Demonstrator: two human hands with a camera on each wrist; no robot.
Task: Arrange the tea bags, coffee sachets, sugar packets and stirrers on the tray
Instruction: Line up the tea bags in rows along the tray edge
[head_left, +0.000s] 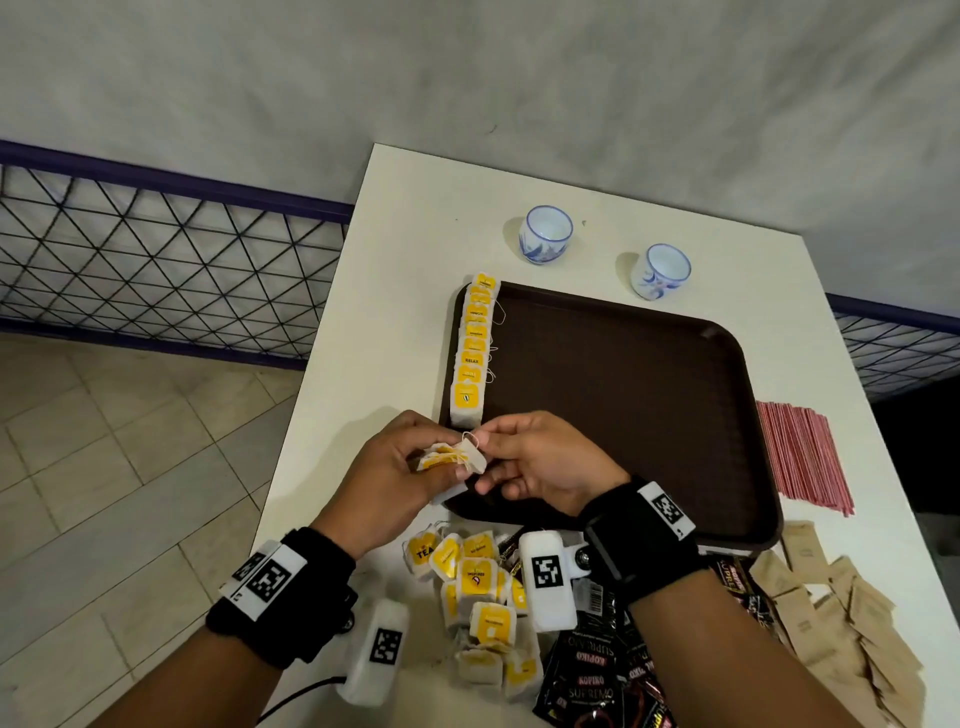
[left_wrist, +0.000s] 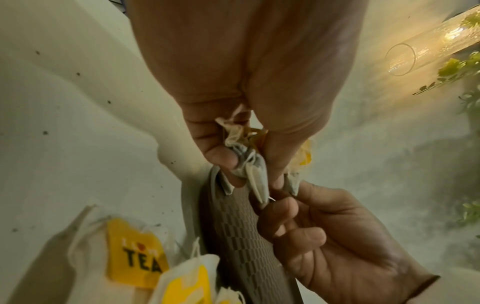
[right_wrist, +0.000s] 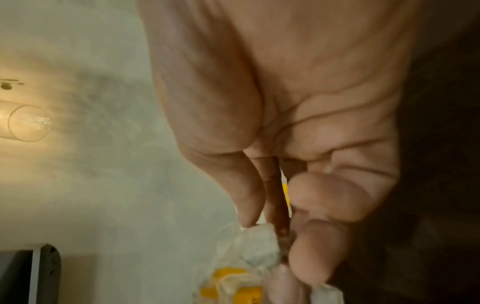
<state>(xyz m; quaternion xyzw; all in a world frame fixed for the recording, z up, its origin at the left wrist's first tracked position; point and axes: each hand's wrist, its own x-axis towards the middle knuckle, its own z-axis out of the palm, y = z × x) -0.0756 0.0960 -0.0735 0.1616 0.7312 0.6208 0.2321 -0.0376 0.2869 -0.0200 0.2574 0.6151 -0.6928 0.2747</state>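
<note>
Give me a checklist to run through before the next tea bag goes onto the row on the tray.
1. One bag separated from the bunch: not ok; the left hand grips several and the right hand pinches one bag's corner.
2. Strings untangled: cannot tell; a loop shows at the pinch.
3. Space at the row's near end: ok; the tray is bare in front of the last bag in the row.
4. Row straight: ok; it follows the tray's left rim.
5. Other supplies off the tray: ok; stirrers, sugar packets and coffee sachets lie on the table.
</note>
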